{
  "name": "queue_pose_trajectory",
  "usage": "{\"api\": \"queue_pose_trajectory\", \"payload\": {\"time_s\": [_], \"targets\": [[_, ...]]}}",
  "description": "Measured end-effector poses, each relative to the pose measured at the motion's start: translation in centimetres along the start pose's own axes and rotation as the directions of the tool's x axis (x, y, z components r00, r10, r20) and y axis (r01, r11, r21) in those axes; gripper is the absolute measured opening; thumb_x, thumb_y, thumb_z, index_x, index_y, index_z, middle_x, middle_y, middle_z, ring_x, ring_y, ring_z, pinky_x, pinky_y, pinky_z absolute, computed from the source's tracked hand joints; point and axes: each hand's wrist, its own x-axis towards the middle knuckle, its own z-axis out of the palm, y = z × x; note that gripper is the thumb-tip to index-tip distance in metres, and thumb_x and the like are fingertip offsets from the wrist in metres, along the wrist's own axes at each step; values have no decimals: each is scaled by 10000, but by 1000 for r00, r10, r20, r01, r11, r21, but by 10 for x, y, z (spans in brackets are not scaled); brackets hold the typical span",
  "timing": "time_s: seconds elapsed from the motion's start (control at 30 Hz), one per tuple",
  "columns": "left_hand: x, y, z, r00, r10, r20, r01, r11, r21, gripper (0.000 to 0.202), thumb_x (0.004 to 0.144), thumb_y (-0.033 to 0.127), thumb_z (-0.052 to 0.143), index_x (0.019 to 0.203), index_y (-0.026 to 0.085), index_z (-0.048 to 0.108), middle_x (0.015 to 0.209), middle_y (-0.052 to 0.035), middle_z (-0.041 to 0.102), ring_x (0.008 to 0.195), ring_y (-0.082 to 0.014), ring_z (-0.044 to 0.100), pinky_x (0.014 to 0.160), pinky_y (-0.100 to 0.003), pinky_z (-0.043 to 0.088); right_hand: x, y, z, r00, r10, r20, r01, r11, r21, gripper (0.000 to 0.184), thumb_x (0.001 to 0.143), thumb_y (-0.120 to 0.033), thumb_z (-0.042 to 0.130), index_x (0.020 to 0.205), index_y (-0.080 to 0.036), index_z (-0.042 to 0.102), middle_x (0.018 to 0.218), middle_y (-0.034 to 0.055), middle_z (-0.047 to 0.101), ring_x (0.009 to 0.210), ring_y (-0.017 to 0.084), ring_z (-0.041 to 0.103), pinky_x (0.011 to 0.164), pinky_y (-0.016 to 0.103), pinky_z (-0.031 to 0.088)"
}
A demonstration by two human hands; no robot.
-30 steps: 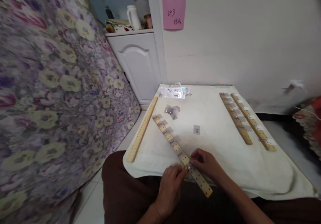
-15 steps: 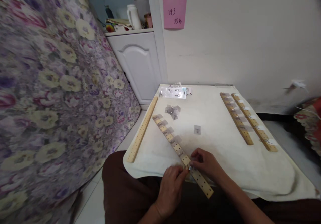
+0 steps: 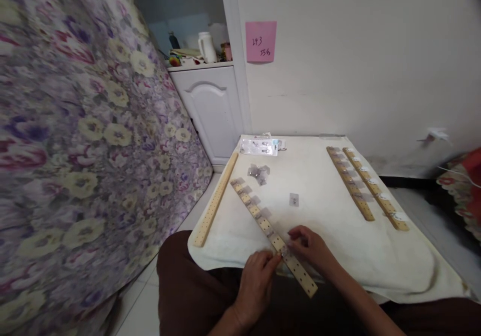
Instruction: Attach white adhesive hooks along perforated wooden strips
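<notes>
On the table [image 3: 315, 175]: drilled strip [image 3: 216, 200] along left edge, two hook-fitted strips [image 3: 349, 183] at right, third hook-fitted strip [image 3: 265, 224] slanting between, overhanging near edge, loose hook [image 3: 294, 200] to its right, hook pile [image 3: 259, 173] beside its far end, blister pack [image 3: 257, 147] at far-left corner.

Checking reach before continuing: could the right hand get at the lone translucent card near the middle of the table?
Probably yes: the lone translucent card lies just beyond the right hand, and only white cloth shows between them.
</notes>
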Motion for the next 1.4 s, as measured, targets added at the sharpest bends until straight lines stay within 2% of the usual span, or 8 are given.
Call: {"api": "queue_pose_trajectory", "payload": {"time_s": [0.07,0.13,0.27,0.37,0.47,0.67,1.03,1.4], "targets": [[0,0,-1,1000,-6,11,6,1000,-23,507,823,46,372,1293,226,443,985,-82,541,884,-203,492,742,-373,465,-7,3,-8,999,36,-36,-33,997,75,276,753,-379,572,948,-184,592,903,47,645,620,138,549,548,255,438],[1,0,-3,1000,-7,15,8,999,-42,515,826,47,367,1304,228,432,1000,-86,540,903,-208,493,757,-385,469,-18,8,-17,994,95,-44,-88,985,147,290,769,-421,552,933,-183,580,822,29,633,543,121,523,473,238,408],[1,0,-5,1000,3,5,-2,997,-77,559,816,31,358,1337,231,395,1035,-92,544,943,-214,503,789,-402,482,-49,17,-31,984,174,44,-180,959,220,316,786,-497,529,756,-184,554,626,-25,593,395,68,429,402,208,313],[0,-1,-4,999,1,-40,-5,994,-105,578,798,10,363,1331,230,397,1091,-96,548,993,-215,512,841,-415,483,-72,24,-31,962,243,123,-265,939,218,393,766,-574,521,707,-185,535,593,-31,611,343,57,419,359,193,254],[-2,-2,-2,997,-16,-78,5,990,-144,535,815,16,373,1302,231,419,1127,-95,554,1027,-207,519,878,-411,480,-86,30,-23,943,284,174,-319,919,233,406,767,-589,517,751,-184,540,626,-22,635,352,62,467,347,179,271],[1,-1,-2,990,-113,-88,86,960,-267,412,865,52,378,1229,226,461,1077,-79,562,998,-181,528,863,-366,489,-87,38,1,912,320,256,-393,861,323,485,710,-654,540,775,-174,550,626,0,643,390,80,515,365,179,320],[2,1,-6,984,-149,-100,104,929,-356,347,884,85,380,1175,236,493,1046,-66,580,967,-172,549,841,-349,499,-88,32,23,896,381,228,-443,731,519,551,590,-698,646,714,-175,524,575,-5,616,435,97,549,423,199,374],[-1,-4,-3,981,-166,-101,124,933,-337,314,884,99,387,1152,233,484,1031,-62,571,951,-173,546,822,-340,504,-90,32,36,925,346,158,-373,740,559,543,609,-694,639,716,-171,540,571,-2,612,439,102,534,441,214,367]]}}
